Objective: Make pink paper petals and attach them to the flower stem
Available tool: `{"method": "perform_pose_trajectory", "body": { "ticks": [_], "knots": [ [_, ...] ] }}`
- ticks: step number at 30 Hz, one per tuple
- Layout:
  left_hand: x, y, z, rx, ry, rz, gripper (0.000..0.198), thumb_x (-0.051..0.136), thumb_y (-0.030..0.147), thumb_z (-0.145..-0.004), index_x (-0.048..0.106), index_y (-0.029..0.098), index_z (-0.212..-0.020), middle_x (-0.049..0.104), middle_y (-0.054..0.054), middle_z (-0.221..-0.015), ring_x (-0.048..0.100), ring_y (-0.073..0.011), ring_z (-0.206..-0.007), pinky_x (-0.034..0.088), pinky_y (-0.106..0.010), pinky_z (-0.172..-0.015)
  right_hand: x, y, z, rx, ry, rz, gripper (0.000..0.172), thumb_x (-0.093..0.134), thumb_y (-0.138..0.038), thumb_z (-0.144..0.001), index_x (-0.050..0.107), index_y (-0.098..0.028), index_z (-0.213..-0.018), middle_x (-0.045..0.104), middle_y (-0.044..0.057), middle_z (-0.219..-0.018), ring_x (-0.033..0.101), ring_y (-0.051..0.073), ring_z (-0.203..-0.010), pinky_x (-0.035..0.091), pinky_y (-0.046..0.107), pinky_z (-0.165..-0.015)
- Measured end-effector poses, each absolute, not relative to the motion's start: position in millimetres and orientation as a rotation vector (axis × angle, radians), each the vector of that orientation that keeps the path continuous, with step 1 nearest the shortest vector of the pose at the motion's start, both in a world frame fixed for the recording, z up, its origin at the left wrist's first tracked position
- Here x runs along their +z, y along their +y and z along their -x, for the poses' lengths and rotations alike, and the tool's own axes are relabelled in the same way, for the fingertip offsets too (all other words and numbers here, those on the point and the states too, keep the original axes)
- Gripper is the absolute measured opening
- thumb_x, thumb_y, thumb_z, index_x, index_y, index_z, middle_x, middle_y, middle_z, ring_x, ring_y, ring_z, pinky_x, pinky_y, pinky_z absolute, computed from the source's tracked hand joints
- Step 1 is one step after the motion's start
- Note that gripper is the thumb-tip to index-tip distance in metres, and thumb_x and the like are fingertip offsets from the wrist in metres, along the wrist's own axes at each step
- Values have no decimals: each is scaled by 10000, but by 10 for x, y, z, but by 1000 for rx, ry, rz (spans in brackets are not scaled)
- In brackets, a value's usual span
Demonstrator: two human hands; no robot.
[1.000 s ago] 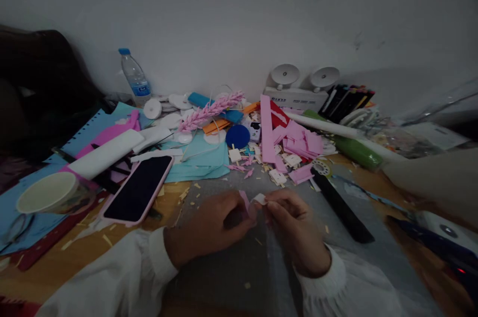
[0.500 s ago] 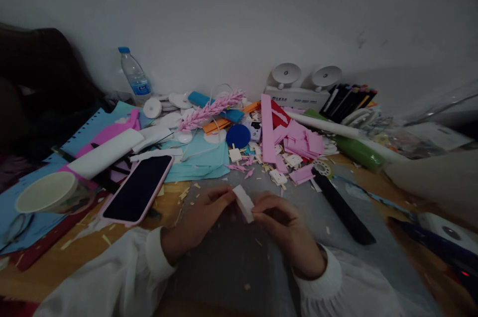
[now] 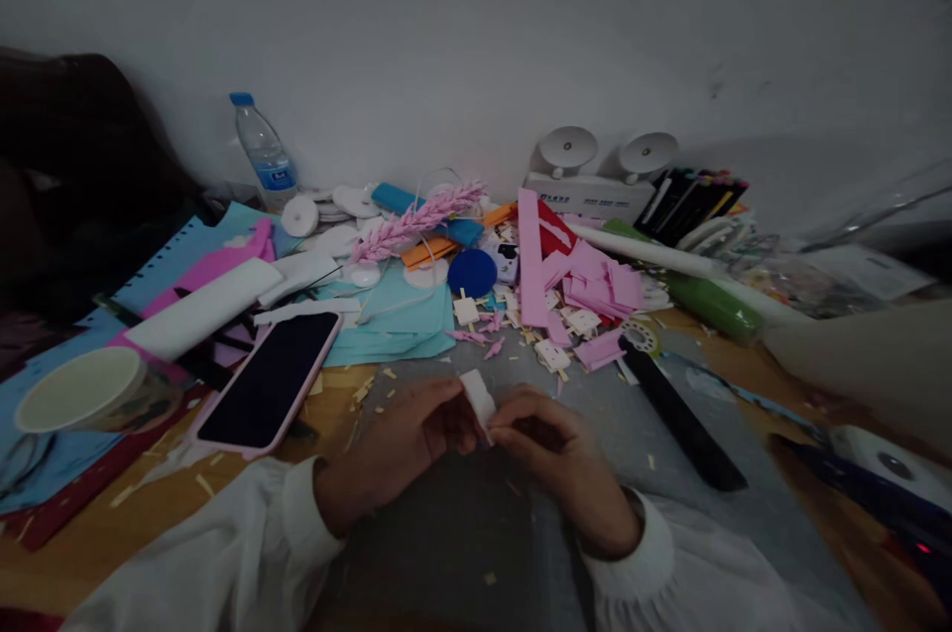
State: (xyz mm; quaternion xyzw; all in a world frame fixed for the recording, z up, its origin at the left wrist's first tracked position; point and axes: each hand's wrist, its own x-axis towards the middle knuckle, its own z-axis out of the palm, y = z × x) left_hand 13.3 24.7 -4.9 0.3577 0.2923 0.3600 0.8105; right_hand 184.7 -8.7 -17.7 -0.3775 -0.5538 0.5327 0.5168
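Note:
My left hand (image 3: 406,443) and my right hand (image 3: 554,453) meet over a grey cutting mat (image 3: 461,533). Both pinch one small pale paper piece (image 3: 477,398) between thumbs and fingertips; it stands tilted, upper end to the left. Both wrists wear white sleeves. Just beyond the hands lie small pink folded bits (image 3: 483,339) and white paper tags (image 3: 554,352).
A phone in a pink case (image 3: 264,381) lies left of the hands, a black ruler-like bar (image 3: 680,424) to the right. Pink paper strips (image 3: 587,285), blue sheets (image 3: 402,315), a water bottle (image 3: 260,151), a paper cup (image 3: 81,389) and a green roll (image 3: 706,300) crowd the desk toward the wall.
The pale piece has been turned from flat between the fingers to standing up, and both hands have drawn slightly left and closer together.

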Motion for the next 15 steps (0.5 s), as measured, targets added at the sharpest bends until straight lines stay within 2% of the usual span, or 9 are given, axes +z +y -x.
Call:
{"method": "perform_pose_trajectory", "body": {
  "ticks": [7, 10, 15],
  "knots": [
    [-41, 267, -128, 708, 517, -542, 330, 565, 374, -805, 701, 73, -823, 658, -99, -779, 589, -162, -700, 455, -261, -652, -147, -101, -1827, 1271, -1312, 949, 34, 648, -228, -842, 670, -224, -817, 615, -14, -757, 553, 116, -700, 427, 216, -631],
    [-59, 270, -139, 697, 503, -486, 264, 561, 305, -823, 701, 82, -825, 661, -89, -791, 602, -154, -727, 467, -260, -710, -127, -115, -1825, 1253, -1329, 977, 52, 608, -240, -870, 657, -227, -859, 619, -8, -783, 568, 121, -710, 446, 218, -641],
    [-94, 229, -145, 773, 561, -669, 113, 645, 250, -810, 706, 155, -827, 653, -25, -798, 575, -117, -698, 453, -223, -680, -155, -132, -1833, 1198, -1458, 1009, 89, 550, -262, -904, 622, -222, -935, 621, 22, -840, 596, 157, -772, 474, 254, -674]
  ]
}}
